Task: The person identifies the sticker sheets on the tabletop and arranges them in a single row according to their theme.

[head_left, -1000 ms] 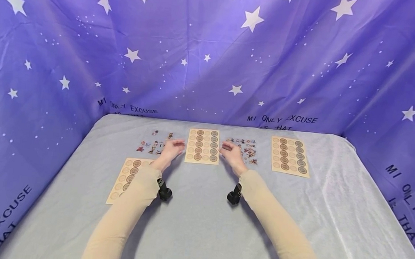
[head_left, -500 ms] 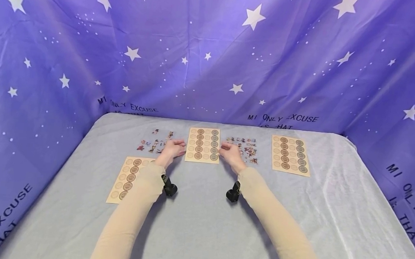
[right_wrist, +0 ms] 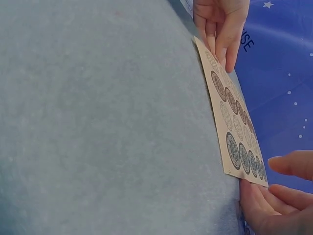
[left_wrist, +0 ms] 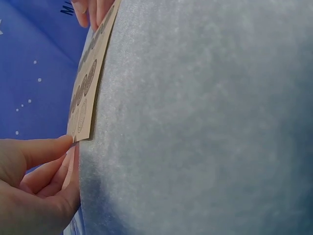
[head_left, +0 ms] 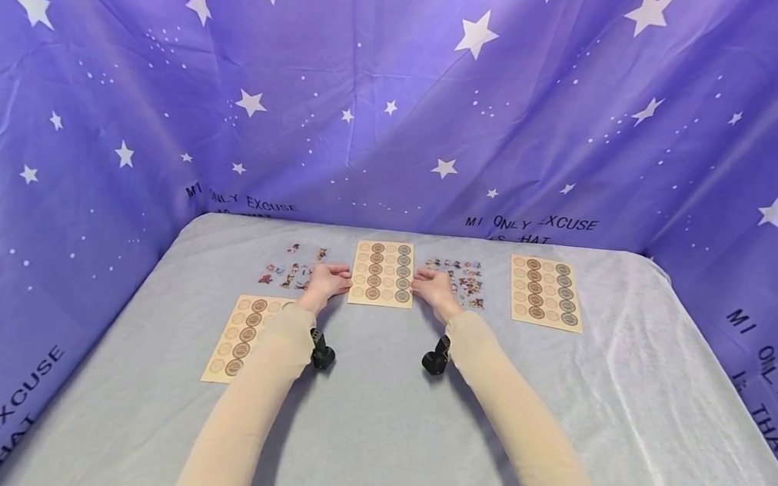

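Note:
A tan sticker sheet (head_left: 382,273) printed with columns of round pale, brown and dark grey labels lies at the back middle of the table. At its left edge is my left hand (head_left: 324,282); in the left wrist view the thumb (left_wrist: 61,144) meets the sheet's edge, with the other fingers bent below it. My right hand (head_left: 436,290) stays at the opposite edge. In the right wrist view its fingers (right_wrist: 254,196) touch that edge, while the thumb (right_wrist: 288,164) is held apart from the sheet. Whether any fingertips reach underneath is hidden.
Clear sheets with small colourful figure stickers lie left (head_left: 278,270) and right (head_left: 469,281), partly behind the hands. Another tan sheet (head_left: 230,345) lies front left under the left forearm, and one more (head_left: 547,293) at the right. A purple star-patterned curtain (head_left: 398,143) surrounds the grey-covered table (head_left: 373,427).
My left hand and forearm have shifted slightly right, closer to the middle sheet's edge. The right hand has barely moved, and the sheets keep their places.

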`<state>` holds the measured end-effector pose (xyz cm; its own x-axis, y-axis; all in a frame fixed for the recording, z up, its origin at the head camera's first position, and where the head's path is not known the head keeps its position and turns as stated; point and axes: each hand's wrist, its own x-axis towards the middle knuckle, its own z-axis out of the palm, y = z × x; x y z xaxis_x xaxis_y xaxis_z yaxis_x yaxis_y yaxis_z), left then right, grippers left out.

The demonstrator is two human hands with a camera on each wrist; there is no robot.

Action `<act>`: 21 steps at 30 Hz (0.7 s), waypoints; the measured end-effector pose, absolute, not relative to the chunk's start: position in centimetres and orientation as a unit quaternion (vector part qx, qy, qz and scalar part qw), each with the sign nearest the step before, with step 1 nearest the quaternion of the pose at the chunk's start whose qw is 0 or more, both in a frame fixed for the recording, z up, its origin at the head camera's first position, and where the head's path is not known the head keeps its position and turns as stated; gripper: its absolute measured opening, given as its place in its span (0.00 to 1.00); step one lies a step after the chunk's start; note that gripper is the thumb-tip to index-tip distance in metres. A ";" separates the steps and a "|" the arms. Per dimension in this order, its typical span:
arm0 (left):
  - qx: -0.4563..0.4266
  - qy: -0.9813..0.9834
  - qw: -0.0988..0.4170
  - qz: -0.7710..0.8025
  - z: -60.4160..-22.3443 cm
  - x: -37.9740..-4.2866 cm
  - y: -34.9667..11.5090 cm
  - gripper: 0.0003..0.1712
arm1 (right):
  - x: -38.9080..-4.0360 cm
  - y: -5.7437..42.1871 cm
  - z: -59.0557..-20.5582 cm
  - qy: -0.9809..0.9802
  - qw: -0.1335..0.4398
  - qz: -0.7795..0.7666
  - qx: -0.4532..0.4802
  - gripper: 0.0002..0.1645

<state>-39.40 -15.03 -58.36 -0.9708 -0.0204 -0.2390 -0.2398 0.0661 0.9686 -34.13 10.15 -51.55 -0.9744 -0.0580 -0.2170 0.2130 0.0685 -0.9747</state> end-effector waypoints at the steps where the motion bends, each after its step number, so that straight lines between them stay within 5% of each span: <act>1: -0.091 0.728 0.079 0.675 -58.4 -39.5 -15.0 0.26 | -33.1 9.9 -50.1 0.727 0.099 -0.677 0.061 0.30; 6: -0.089 0.743 0.078 0.659 -54.6 -36.7 -14.0 0.25 | -31.3 9.3 -47.3 0.724 0.104 -0.677 0.085 0.30; 14: -0.118 0.770 0.094 0.621 -43.5 -28.6 -11.2 0.23 | -35.9 10.5 -54.4 0.699 0.086 -0.707 0.067 0.31; 21: -0.093 0.757 0.074 0.643 -44.0 -28.5 -11.6 0.20 | -39.8 11.2 -59.8 0.695 0.084 -0.709 0.086 0.31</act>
<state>-28.50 -11.61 -43.98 -0.9718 -0.0455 -0.2314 -0.2357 0.1565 0.9591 -39.84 11.16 -59.78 -0.9712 0.0003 -0.2383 0.2383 -0.0200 -0.9710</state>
